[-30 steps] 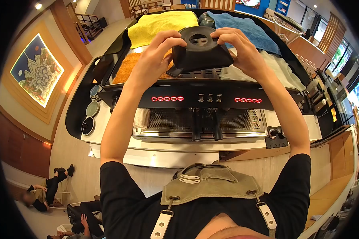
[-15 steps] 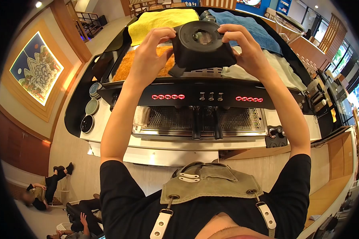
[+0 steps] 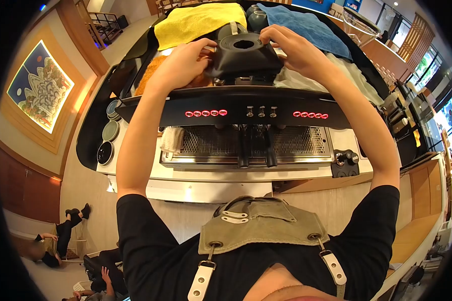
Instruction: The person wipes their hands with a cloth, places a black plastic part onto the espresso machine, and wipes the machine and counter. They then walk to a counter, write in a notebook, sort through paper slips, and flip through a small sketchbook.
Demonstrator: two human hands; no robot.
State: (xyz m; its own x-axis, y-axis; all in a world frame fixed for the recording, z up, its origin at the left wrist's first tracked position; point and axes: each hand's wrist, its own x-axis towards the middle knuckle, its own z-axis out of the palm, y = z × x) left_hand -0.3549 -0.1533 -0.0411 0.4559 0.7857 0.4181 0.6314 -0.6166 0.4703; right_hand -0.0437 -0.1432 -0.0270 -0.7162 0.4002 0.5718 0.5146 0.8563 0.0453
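Observation:
A black, funnel-like piece (image 3: 247, 60) with a squarish body and a round, holed top is between my two hands, just over the top of the espresso machine (image 3: 206, 100). My left hand (image 3: 188, 62) has curled fingers at its left side. At its upper right edge, the bent fingers of my right hand (image 3: 291, 47) grip the piece. Its underside is hidden, with the machine's top showing just below it. Orange cloth (image 3: 146, 78) lies left of my left hand, and pale cloth (image 3: 311, 79) lies under my right wrist.
A yellow towel (image 3: 198, 22) and a blue towel (image 3: 309, 30) cover the machine's far top. Black-handled portafilters (image 3: 243, 150) jut forward above the drip tray (image 3: 201, 143). Stacked dishes (image 3: 110, 131) stand at left, a black tamping stand (image 3: 345, 163) at right. Seated people (image 3: 60, 241) are at lower left.
The black piece has come down and turned, so its round top faces up more. Both hands have moved with it. My view has shifted slightly, and a grey item now shows behind the piece.

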